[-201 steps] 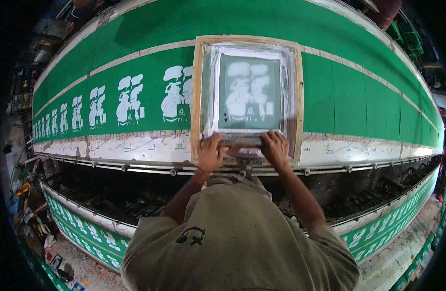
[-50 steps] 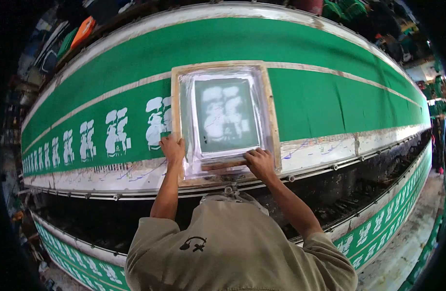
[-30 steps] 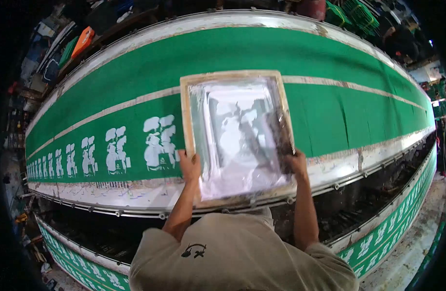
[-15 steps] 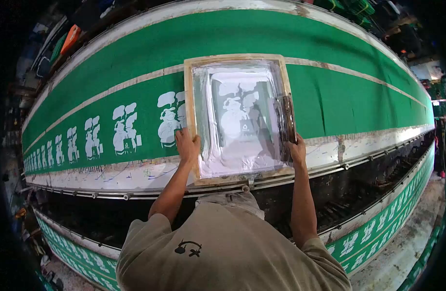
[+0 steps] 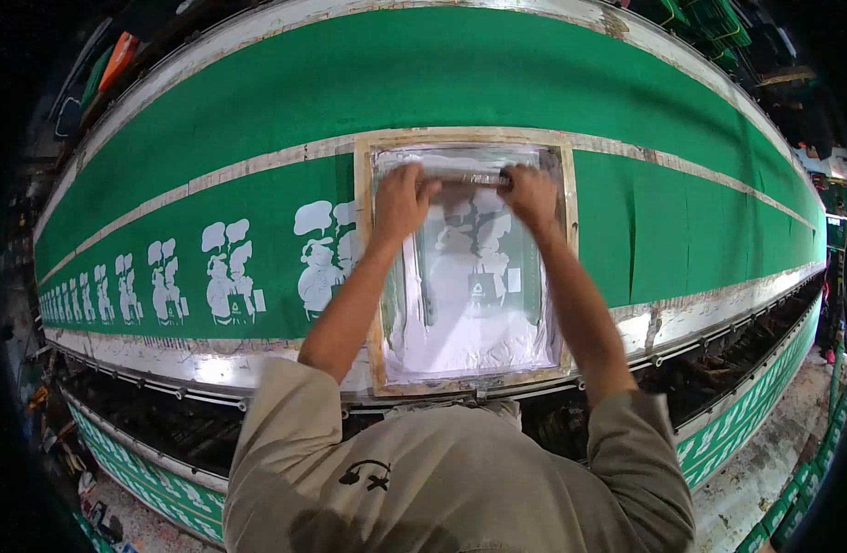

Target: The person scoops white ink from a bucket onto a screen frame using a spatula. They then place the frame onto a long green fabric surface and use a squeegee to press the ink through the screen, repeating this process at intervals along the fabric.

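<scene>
1. Nearest the camera, the person's shoulders and khaki shirt [image 5: 442, 479] fill the lower view, both arms reaching forward.
2. Beyond them, the wooden printing screen [image 5: 369, 276] lies flat on green fabric [image 5: 682, 212]; its frame looks stiff, its mesh taut and ink-slick.
3. At the frame's far end, the left hand [image 5: 400, 198] and right hand [image 5: 531, 195] are closed around the squeegee [image 5: 470, 175], one at each end, which suits a rigid bar.
4. Leftward, white printed figures [image 5: 230, 276] run along the cloth.

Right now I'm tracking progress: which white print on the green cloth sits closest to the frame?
The rightmost white print: it borders the wooden frame, beside the left hand's forearm; the others trail off leftward.
</scene>
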`<state>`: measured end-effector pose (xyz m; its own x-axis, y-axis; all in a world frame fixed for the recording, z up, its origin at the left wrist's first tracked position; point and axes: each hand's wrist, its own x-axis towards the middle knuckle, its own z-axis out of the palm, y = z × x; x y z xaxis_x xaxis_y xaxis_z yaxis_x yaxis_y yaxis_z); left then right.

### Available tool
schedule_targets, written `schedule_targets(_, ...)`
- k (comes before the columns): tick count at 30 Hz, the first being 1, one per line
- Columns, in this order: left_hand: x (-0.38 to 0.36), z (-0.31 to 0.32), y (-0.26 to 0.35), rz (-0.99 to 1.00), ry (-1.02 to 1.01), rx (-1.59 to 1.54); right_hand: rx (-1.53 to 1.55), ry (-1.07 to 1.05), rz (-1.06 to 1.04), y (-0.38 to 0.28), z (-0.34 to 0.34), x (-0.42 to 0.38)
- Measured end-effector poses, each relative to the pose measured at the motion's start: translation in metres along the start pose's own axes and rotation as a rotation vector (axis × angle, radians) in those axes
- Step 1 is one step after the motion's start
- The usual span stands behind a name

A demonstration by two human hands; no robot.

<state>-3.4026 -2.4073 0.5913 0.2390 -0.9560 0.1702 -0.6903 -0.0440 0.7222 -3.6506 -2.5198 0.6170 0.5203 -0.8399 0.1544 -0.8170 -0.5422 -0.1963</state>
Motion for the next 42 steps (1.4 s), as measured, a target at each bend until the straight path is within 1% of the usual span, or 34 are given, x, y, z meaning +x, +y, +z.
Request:
schedule_targets(1,-0.042,0.006,0.003,0.027,0.052,0.083,0.07,-0.024,-0.028,0.0,0.012,-0.033)
schedule_targets(2,-0.088,0.011,0.008,0.05,0.104,0.166,0.033,-0.037,-0.008,-0.013,0.001,-0.074)
schedule_targets(3,-0.137,0.015,0.015,0.051,0.108,0.198,0.153,-0.002,-0.072,-0.017,-0.001,-0.118)
schedule_targets(4,-0.189,0.017,0.027,0.055,0.107,0.224,0.119,-0.078,-0.063,-0.025,-0.014,-0.163)
schedule_targets(6,-0.279,0.013,0.062,-0.027,0.031,0.276,0.126,-0.085,-0.066,-0.03,-0.013,-0.254)
schedule_targets(8,-0.345,0.023,0.067,0.037,0.106,0.207,0.189,-0.049,-0.085,-0.04,-0.024,-0.308)
schedule_targets(9,-0.357,0.021,0.072,-0.032,0.057,0.218,0.171,-0.095,-0.076,-0.046,-0.033,-0.32)
schedule_targets(10,-0.351,0.015,0.081,0.009,0.09,0.205,0.149,-0.124,-0.075,-0.046,-0.037,-0.316)
schedule_targets(12,-0.331,-0.005,0.076,0.073,-0.024,0.156,0.169,-0.094,-0.173,-0.036,-0.04,-0.309)
schedule_targets(13,-0.319,-0.017,0.06,0.053,-0.107,0.081,0.176,-0.187,-0.189,-0.031,-0.046,-0.297)
schedule_targets(14,-0.305,-0.024,0.046,0.03,-0.19,0.005,0.174,-0.18,-0.248,-0.027,-0.052,-0.286)
schedule_targets(16,-0.271,-0.024,0.037,-0.294,0.219,0.108,0.209,-0.187,-0.266,-0.026,-0.058,-0.281)
schedule_targets(18,-0.25,-0.033,0.028,-0.151,0.505,0.636,0.188,-0.214,-0.259,-0.03,-0.064,-0.301)
schedule_targets(19,-0.246,-0.031,0.016,-0.16,0.507,0.626,0.174,-0.147,-0.24,-0.032,-0.059,-0.318)
schedule_targets(21,-0.25,-0.024,-0.013,-0.213,0.288,0.618,0.112,-0.06,-0.197,-0.027,-0.036,-0.34)
schedule_targets(22,-0.248,-0.027,-0.01,-0.226,0.29,0.613,0.108,-0.069,-0.206,-0.023,-0.031,-0.326)
schedule_targets(24,-0.251,-0.033,0.005,-0.438,0.207,0.099,0.019,0.064,-0.172,-0.019,-0.016,-0.282)
schedule_targets(25,-0.248,-0.034,0.009,-0.443,0.22,0.051,-0.041,0.035,-0.14,-0.009,0.001,-0.245)
schedule_targets(26,-0.248,-0.036,0.011,-0.447,0.232,0.008,-0.036,0.055,-0.129,-0.005,0.003,-0.2)
schedule_targets(27,-0.245,-0.039,0.013,-0.441,0.247,0.017,-0.021,0.125,-0.147,0.003,0.014,-0.154)
schedule_targets(28,-0.242,-0.039,0.014,-0.569,0.239,-0.078,-0.029,0.168,-0.183,0.007,0.013,-0.109)
schedule_targets(29,-0.241,-0.039,0.015,-0.701,0.222,-0.177,-0.021,0.148,-0.178,0.012,0.015,-0.075)
schedule_targets(30,-0.24,-0.04,0.015,-0.696,0.226,-0.172,0.043,0.205,-0.184,0.015,0.015,-0.056)
schedule_targets(32,-0.232,-0.038,0.015,-0.639,0.324,-0.298,0.069,0.112,-0.059,0.016,0.013,-0.061)
schedule_targets(33,-0.23,-0.037,0.018,-0.58,0.313,-0.209,0.011,0.076,0.01,0.013,0.003,-0.082)
schedule_targets(34,-0.23,-0.036,0.02,-0.56,0.314,-0.215,-0.032,-0.096,0.139,0.005,-0.027,-0.104)
schedule_targets(35,-0.232,-0.036,0.021,-0.556,0.283,-0.201,0.017,-0.317,0.326,0.008,-0.055,-0.126)
schedule_targets(36,-0.232,-0.035,0.022,-0.55,0.246,-0.185,0.202,-0.119,0.467,0.027,-0.048,-0.167)
schedule_targets(37,-0.23,-0.031,0.026,-0.581,0.25,-0.157,0.225,0.009,0.416,0.057,-0.043,-0.21)
schedule_targets(38,-0.221,-0.019,0.036,-0.552,0.239,-0.162,0.221,0.033,0.434,0.087,-0.036,-0.23)
schedule_targets(40,-0.209,0.021,0.069,-0.441,0.371,-0.227,1.096,-0.018,0.7,0.148,-0.029,-0.28)
schedule_targets(41,-0.197,0.052,0.079,-0.436,0.379,-0.172,1.086,0.017,0.699,0.186,-0.029,-0.286)
schedule_targets(42,-0.181,0.085,0.093,-0.412,0.362,-0.16,1.073,0.05,0.693,0.226,-0.033,-0.274)
